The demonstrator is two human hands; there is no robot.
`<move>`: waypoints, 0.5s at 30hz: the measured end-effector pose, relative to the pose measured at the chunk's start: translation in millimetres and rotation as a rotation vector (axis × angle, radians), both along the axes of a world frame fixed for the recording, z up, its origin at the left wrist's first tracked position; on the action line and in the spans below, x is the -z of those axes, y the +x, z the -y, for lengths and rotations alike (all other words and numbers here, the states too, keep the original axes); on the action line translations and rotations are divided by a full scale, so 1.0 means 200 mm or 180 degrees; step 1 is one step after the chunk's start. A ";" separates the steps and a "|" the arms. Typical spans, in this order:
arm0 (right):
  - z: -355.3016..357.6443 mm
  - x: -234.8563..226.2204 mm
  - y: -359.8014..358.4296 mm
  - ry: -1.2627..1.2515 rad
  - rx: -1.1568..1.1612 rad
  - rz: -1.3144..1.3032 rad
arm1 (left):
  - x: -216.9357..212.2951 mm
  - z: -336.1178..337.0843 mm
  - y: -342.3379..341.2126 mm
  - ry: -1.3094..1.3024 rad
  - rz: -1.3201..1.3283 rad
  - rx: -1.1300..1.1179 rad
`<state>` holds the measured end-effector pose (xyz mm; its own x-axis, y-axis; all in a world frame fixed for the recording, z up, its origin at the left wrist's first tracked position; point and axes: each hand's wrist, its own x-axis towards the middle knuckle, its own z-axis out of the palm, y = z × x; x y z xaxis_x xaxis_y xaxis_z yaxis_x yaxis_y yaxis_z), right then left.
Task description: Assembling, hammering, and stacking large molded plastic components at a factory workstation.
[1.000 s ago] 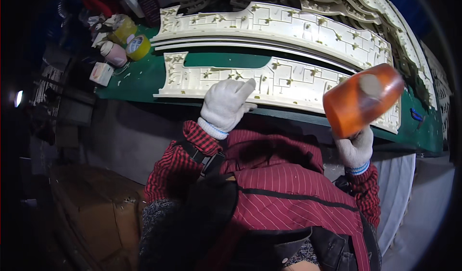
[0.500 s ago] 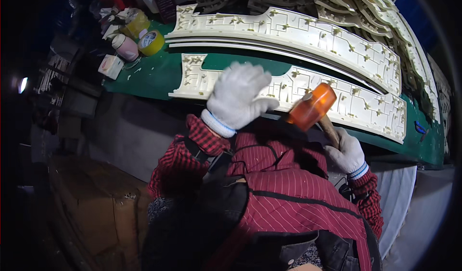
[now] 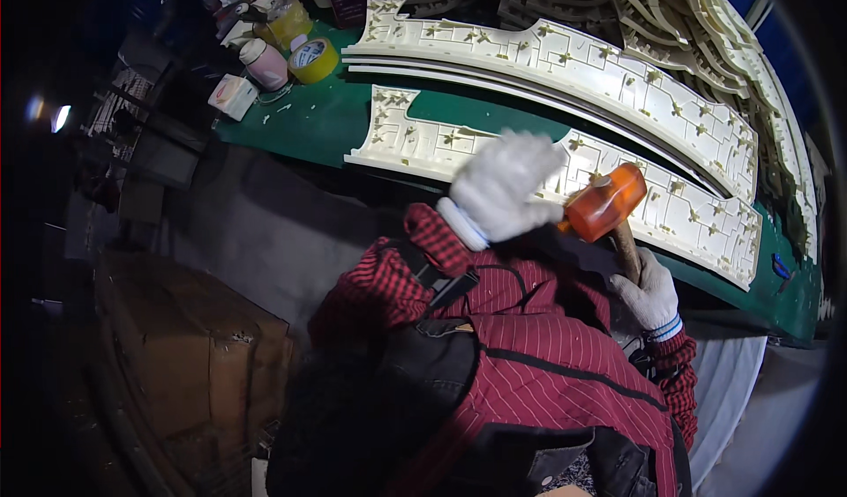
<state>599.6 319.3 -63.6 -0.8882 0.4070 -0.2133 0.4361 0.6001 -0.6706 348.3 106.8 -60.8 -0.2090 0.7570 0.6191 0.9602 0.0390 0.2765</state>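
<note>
My right hand (image 3: pixel 651 296), in a white glove, grips the wooden handle of a mallet with an orange rubber head (image 3: pixel 605 202). The head sits low over the near edge of a cream-coloured curved moulded panel (image 3: pixel 679 210) lying on the green table (image 3: pixel 313 119). My left hand (image 3: pixel 507 184), also in a white glove, hovers with fingers spread just left of the mallet head, above the same panel. A second, longer curved panel (image 3: pixel 565 60) lies behind the first.
At the table's far left stand a roll of yellow tape (image 3: pixel 312 59), a pink jar (image 3: pixel 264 64) and a small white box (image 3: pixel 233 96). More cream panels (image 3: pixel 706 11) are stacked at the back right. A cardboard box (image 3: pixel 190 342) sits on the floor at lower left.
The mallet has swung down from raised at the right to the panel's near edge. My left hand lifted slightly and shifted right over the panel.
</note>
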 end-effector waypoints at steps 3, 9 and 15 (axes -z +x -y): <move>-0.04 0.05 0.13 -0.0055 0.0215 -0.0277 | 0.06 -0.06 0.09 -0.0755 -0.0209 -0.0098; -0.40 0.05 0.58 -0.0001 0.2060 -0.1113 | -0.03 0.21 -0.03 -0.0929 -0.0087 -0.0279; -1.06 0.13 1.08 0.1090 0.2966 -0.0301 | -0.03 0.22 -0.07 -0.0818 0.0074 -0.0225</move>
